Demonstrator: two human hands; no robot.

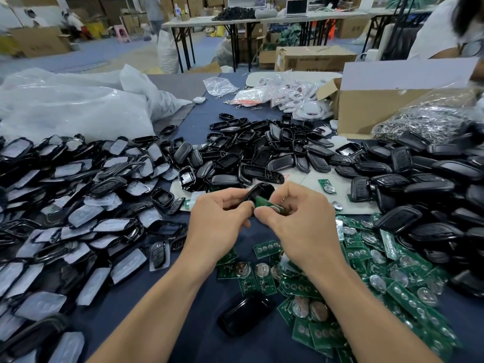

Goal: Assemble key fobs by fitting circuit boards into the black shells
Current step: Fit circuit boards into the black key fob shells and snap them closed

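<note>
Hands meet over the middle of the table. The left hand (217,216) curls round a glossy, oval black shell (258,191), and the right hand (301,218) pinches a flat green circuit board (264,203) with a round silvery cell on its face. The board's end lies against the shell's lower rim. Fingers cover the joint, so it may or may not be inside the cavity.

A loose shell (245,314), smooth and rounded, lies on the dark blue cloth (183,323) between the forearms. Just to its right a heap of green boards (379,271) overlaps in thin, square-cornered layers.

To the left spreads a pile of film-covered parts (78,205), matte grey-white on black. Hollow shell halves (262,150) are stacked behind the hands, and closed black fobs (432,184) bank up on the right. Crumpled clear bags (65,106) and a cardboard box (372,106) stand further back.

The cloth shows bare mainly in a strip under and between the forearms, hemmed by piles on both sides.
</note>
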